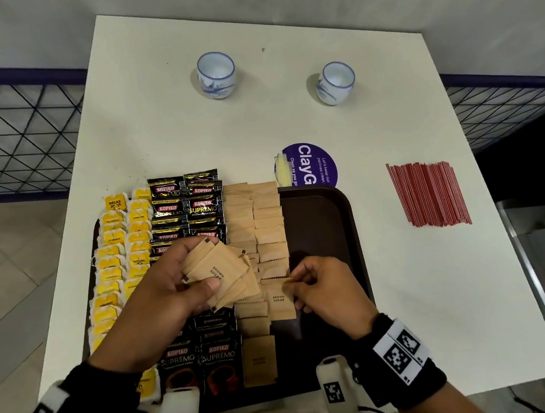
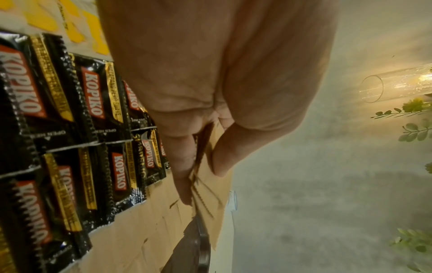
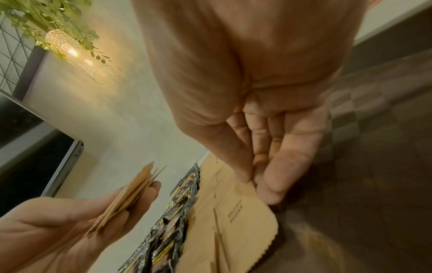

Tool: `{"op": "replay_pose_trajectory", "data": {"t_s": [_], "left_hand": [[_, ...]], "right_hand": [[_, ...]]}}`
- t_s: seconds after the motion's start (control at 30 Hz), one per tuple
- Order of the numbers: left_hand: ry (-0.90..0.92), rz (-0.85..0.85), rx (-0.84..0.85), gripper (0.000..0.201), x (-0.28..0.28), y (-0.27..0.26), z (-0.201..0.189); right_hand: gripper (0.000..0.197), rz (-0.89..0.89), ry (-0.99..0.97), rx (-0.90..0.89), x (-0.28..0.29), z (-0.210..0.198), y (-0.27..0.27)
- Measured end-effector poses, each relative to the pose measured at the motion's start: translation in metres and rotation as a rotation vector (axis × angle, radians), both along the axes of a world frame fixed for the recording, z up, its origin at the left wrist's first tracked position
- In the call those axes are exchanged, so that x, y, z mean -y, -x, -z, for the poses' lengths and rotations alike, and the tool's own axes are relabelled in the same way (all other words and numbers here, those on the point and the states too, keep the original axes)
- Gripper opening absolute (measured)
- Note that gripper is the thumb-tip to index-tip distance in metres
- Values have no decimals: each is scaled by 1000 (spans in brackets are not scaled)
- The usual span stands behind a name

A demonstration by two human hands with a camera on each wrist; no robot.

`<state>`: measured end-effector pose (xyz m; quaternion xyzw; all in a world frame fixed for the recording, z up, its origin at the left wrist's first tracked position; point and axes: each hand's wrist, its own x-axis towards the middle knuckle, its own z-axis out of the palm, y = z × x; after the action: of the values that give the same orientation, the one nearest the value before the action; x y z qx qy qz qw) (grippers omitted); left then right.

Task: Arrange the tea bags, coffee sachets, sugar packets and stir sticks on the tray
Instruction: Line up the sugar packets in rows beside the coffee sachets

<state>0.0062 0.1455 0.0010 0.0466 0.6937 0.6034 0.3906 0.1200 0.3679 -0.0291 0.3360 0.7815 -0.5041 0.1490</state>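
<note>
A dark brown tray (image 1: pixel 325 221) carries yellow tea bags (image 1: pixel 117 253), black Kopiko coffee sachets (image 1: pixel 187 207) and two columns of brown sugar packets (image 1: pixel 254 217). My left hand (image 1: pixel 185 279) grips a fanned stack of brown sugar packets (image 1: pixel 224 273) above the tray; the stack (image 2: pixel 208 186) shows between thumb and fingers. My right hand (image 1: pixel 314 281) pinches the top corner of one sugar packet (image 1: pixel 279 299) lying at the near end of the right column; thumb and fingers meet on that packet (image 3: pixel 247 206). Red stir sticks (image 1: pixel 429 192) lie on the table right of the tray.
Two white-and-blue cups (image 1: pixel 216 74) (image 1: pixel 334 82) stand at the back of the white table (image 1: pixel 192 131). A purple round sticker (image 1: pixel 310 163) sits just behind the tray. The tray's right part is bare. Wire-mesh railings flank the table.
</note>
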Motion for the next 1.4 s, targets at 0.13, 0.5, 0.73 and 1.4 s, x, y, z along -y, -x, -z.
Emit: {"op": "replay_pose_trajectory", "data": {"t_s": [0.13,0.5,0.73,1.4], "left_hand": [[9,-5,9,53,-1,-1,0],[10,6,13,51,-2,-5,1],[-7,-14,29,50,-9,-5,-1],[-40,32,9,45,-24,-6,3]], "right_hand": [[7,5,-22,-1,2,-2,0],[9,57,-23,-5,6,-2,1],[11,110,-102,-164,6,-17,3],[2,249,275,-398,-11,-44,32]]}}
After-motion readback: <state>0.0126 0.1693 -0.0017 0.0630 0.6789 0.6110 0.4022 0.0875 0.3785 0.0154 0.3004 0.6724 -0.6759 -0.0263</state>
